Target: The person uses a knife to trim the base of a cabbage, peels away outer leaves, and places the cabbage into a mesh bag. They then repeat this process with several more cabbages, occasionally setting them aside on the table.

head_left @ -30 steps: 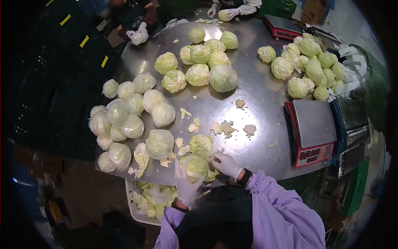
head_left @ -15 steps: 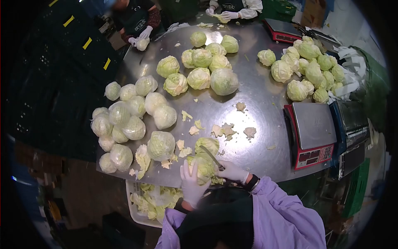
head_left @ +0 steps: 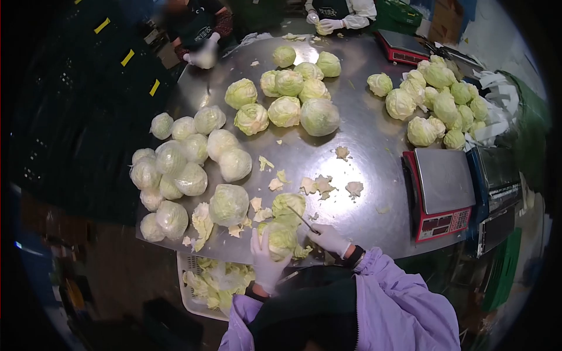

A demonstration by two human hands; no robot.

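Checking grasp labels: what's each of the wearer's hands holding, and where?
Right hand: a knife, by its handle end. Left hand: a cabbage, cupped at its near-left side.

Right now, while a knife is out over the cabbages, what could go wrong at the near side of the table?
The right hand holds a bare knife close to the left hand, so a slip might cut the glove.

The cabbage under the left hand sits near the table edge; if the hold loosens, it could roll off.

Glare on tabletop (near-white), dim, warped edges
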